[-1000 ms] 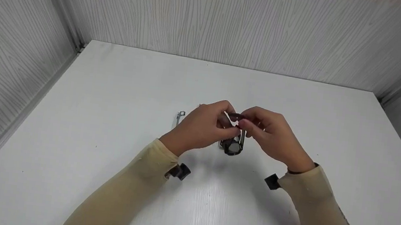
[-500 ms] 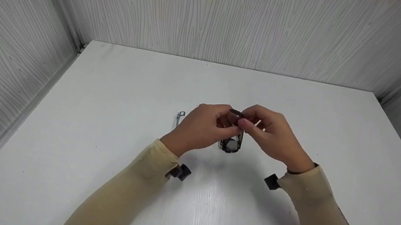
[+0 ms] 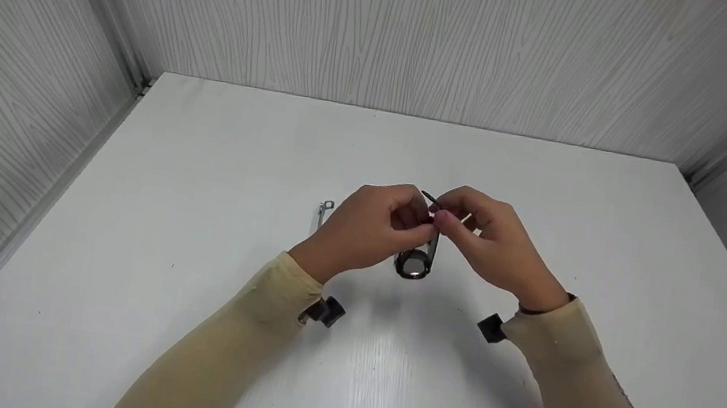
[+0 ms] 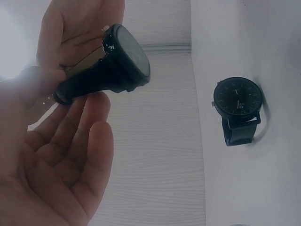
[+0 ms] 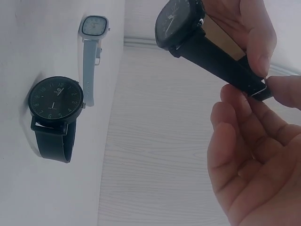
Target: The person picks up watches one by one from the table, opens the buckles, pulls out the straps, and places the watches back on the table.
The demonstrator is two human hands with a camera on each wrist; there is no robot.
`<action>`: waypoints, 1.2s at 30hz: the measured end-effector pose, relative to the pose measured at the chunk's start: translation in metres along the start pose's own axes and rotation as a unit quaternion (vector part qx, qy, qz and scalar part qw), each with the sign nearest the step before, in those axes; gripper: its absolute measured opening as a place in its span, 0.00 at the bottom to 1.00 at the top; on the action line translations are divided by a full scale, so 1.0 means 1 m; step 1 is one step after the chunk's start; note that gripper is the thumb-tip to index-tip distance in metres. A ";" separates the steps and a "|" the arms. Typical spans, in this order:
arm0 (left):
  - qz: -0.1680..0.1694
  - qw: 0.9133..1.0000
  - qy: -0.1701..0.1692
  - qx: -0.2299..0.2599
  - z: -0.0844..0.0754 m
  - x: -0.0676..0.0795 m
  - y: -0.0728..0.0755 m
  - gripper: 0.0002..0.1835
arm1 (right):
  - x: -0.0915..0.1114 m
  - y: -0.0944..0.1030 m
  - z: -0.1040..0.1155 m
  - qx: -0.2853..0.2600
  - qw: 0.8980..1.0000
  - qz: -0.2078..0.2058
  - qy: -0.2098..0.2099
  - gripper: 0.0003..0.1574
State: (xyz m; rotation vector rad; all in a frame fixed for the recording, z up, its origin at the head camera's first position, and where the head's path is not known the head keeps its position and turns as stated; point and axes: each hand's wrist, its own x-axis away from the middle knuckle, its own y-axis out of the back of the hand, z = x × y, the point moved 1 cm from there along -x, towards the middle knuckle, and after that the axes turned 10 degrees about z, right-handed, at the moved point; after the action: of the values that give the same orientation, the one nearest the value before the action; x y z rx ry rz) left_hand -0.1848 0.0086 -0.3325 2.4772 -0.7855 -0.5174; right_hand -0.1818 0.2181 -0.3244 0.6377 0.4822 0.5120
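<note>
A black wristwatch [image 3: 413, 264] hangs by its strap below my two hands in the head view, its round face turned toward me. My left hand [image 3: 367, 228] pinches the strap between thumb and fingers. On the other side, my right hand [image 3: 489, 239] pinches the strap end, its fingertips close to the left ones. A thin dark strip of strap [image 3: 431, 199] sticks up between the hands. In the right wrist view, the held watch [image 5: 181, 23] shows a tan strap lining, and a thin bright edge lies by the fingertips. Fingers partly hide the strap's fastening.
On the white table [image 3: 203, 165], a second black watch [image 4: 238, 98] sits on its closed strap. Beside it lies a light blue watch [image 5: 94, 26] with its strap stretched out. Pale wood-grain panels [image 3: 383, 35] border the table at the back and sides.
The strap strip above my hands has turned from a broad loop to a thin edge. The hanging watch face has swung slightly left. Both hands stay almost in place, fingertips still together.
</note>
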 end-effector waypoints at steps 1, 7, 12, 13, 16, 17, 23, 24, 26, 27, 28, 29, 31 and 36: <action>0.001 1.000 0.000 -0.004 0.000 0.000 0.000 0.06 | 0.000 0.000 0.001 0.002 1.000 0.000 -0.001 0.10; 0.010 1.000 -0.001 -0.016 0.002 -0.001 -0.001 0.05 | 0.000 0.001 0.004 0.005 1.000 0.002 0.003 0.16; 0.007 1.000 0.007 -0.015 0.001 0.001 0.001 0.06 | 0.000 0.001 0.003 0.007 1.000 0.001 -0.001 0.11; 0.006 1.000 0.009 -0.016 0.000 0.001 0.002 0.06 | 0.000 0.001 0.003 0.005 1.000 0.001 -0.003 0.11; 0.006 1.000 0.015 -0.018 0.000 0.001 0.003 0.07 | 0.000 0.001 0.001 -0.005 1.000 0.003 -0.015 0.12; 0.006 1.000 0.017 -0.019 0.000 0.001 0.003 0.07 | 0.000 0.001 0.001 -0.009 1.000 0.002 -0.018 0.12; 0.003 1.000 0.019 -0.017 0.000 0.001 0.003 0.06 | 0.000 0.001 0.003 -0.038 0.999 -0.001 -0.020 0.11; 0.003 1.000 0.020 -0.016 0.000 0.001 0.003 0.06 | 0.000 0.001 0.003 -0.043 0.999 -0.001 -0.017 0.11; 0.003 1.000 0.021 -0.013 0.001 0.001 0.003 0.06 | 0.000 0.001 0.002 -0.050 0.999 -0.003 -0.013 0.10; 0.003 1.000 0.021 -0.012 0.001 0.001 0.003 0.07 | 0.000 0.001 0.002 -0.051 0.999 -0.004 -0.011 0.10; 0.003 1.000 0.021 -0.011 0.001 0.001 0.003 0.07 | 0.000 0.001 0.003 -0.051 0.999 -0.005 -0.009 0.10; 0.002 1.000 0.020 -0.011 0.001 0.001 0.003 0.07 | 0.000 0.001 0.003 -0.052 0.999 -0.007 -0.007 0.10; 0.001 1.000 0.016 -0.010 0.002 0.001 0.003 0.07 | 0.001 0.001 0.003 -0.057 0.998 -0.009 -0.003 0.11; -0.007 1.000 0.009 -0.020 0.000 0.000 0.003 0.06 | 0.001 0.001 0.003 -0.063 0.998 -0.014 0.003 0.11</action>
State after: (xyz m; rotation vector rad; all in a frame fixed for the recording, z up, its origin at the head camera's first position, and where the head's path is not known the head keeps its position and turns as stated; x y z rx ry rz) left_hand -0.1862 0.0061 -0.3310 2.4493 -0.7459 -0.5109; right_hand -0.1794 0.2177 -0.3216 0.5082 0.4611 0.5140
